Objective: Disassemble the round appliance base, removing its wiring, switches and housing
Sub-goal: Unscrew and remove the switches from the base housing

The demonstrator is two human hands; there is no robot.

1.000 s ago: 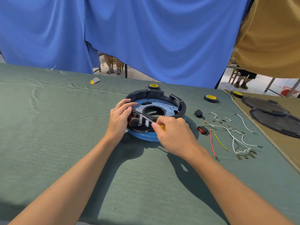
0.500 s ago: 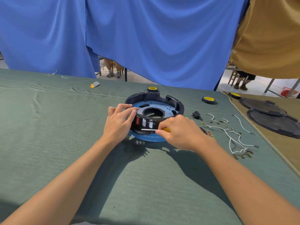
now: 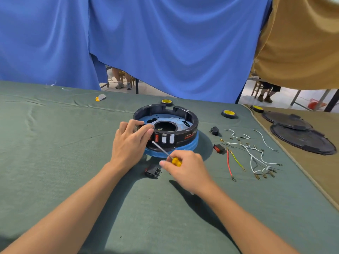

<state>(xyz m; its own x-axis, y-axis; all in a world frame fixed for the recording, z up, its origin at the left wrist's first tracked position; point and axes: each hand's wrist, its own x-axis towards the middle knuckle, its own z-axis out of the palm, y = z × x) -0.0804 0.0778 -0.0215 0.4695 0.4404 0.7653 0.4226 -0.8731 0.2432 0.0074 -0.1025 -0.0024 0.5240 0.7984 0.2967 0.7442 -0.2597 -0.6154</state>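
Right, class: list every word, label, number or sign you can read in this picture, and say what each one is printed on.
No text here can be read for certain.
Red lettering on the outer wall of the black housing ring, right of the switch openings: too blurred to read.
Red rocker switch in the ring: any mark too small to tell.
Loose red switch on the cloth: no readable mark.
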